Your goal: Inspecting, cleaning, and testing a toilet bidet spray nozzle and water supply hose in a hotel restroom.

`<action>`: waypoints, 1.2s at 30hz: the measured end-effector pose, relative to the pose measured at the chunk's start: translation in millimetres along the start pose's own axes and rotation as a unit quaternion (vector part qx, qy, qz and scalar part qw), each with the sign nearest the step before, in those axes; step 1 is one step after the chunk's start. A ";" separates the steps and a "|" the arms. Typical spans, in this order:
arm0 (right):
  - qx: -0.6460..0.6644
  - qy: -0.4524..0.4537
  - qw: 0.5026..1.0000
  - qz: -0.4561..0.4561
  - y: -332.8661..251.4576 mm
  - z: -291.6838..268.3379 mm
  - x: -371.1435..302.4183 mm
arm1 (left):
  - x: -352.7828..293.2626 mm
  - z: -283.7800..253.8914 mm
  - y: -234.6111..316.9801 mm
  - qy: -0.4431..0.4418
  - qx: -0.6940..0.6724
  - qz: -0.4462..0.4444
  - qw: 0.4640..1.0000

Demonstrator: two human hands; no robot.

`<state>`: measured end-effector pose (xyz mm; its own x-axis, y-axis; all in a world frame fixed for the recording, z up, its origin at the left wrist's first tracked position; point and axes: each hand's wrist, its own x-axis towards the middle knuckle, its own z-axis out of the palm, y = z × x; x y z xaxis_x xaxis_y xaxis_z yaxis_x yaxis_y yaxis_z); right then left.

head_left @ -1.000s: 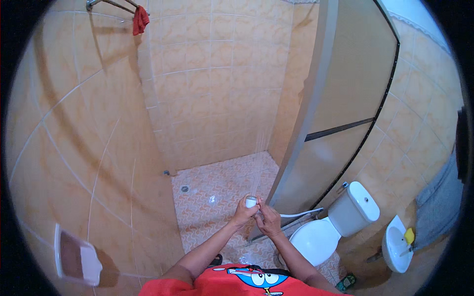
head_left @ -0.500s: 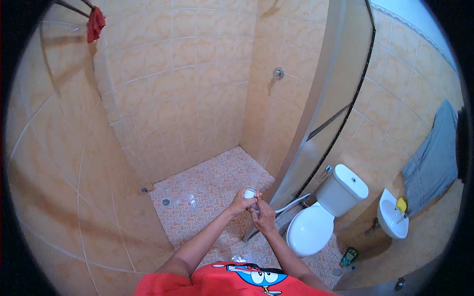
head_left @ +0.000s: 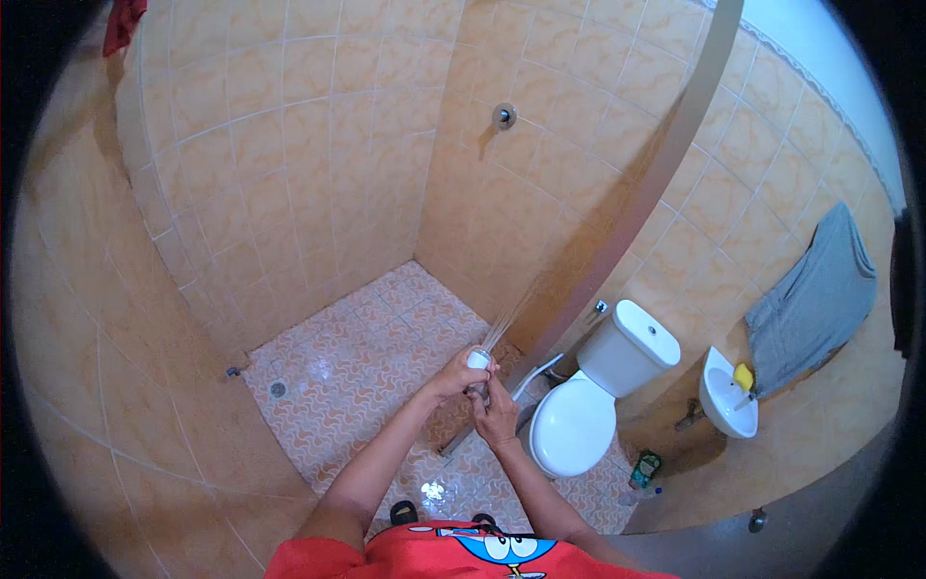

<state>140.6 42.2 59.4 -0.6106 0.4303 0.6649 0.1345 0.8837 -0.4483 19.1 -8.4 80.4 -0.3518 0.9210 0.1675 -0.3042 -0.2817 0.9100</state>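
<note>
Head view: left hand (head_left: pixel 450 376) has its fingers wrapped round a white handheld shower head (head_left: pixel 478 359); right hand (head_left: pixel 495 417) has fingers closed just below it, apparently on the handle. Exact finger contact there is hidden, can't tell more. Sprayer sits out front of the body, above the floor, between toilet and shower area. Water jets (head_left: pixel 500 326) leave it up and to the right, toward the foot of the tiled wall by the partition (head_left: pixel 709 72).

Risks, my read:

- Overspray. Aim is near the partition's edge. A small wrist turn to the right could put water on the toilet (head_left: pixel 572 429), maybe the washbasin (head_left: pixel 719 396) and grey towel (head_left: pixel 815 294).
- Slip in hand. Likely wet plastic; if the left fingers loosen, the head could twist and spray back at the red shirt (head_left: pixel 415 552).
- Hose snag. White hose (head_left: pixel 536 376) passes close by the toilet; a long reach into the shower area could pull it tight and jerk the aim.
- Footing. Patterned floor (head_left: pixel 352 362) shines near the slippers (head_left: pixel 403 512); probably wet, so a step could slide.
- Pooling. Floor drain (head_left: pixel 278 390) is in the far left part; runoff could collect if the slope is poor. Slope can't be judged from this view.
</note>
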 end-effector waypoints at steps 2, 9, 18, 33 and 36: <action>0.000 -0.001 1.000 0.025 -0.4 3.8 -0.6 | 7.0 -4.2 -4.0 -0.004 0.007 -0.019 1.000; 0.024 -0.048 0.990 0.134 1.7 -2.0 0.4 | 21.3 2.3 -6.4 -0.015 0.037 -0.064 0.997; 0.029 -0.116 0.969 0.216 17.7 1.7 -13.3 | 24.5 12.8 -20.6 0.071 0.036 -0.170 0.982; 0.103 -0.223 0.919 0.310 52.7 16.6 -47.5 | 14.4 7.7 -65.2 0.135 -0.031 -0.263 0.955; 0.129 -0.197 0.937 0.259 58.6 18.4 -53.8 | 9.1 11.6 -62.7 0.156 -0.089 -0.270 0.946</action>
<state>167.0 67.5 -13.6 -0.7630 0.6427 0.0687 0.3308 0.4796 -0.8128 45.3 20.7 29.3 -0.3392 0.8269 -0.4485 -0.6490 0.1394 0.7479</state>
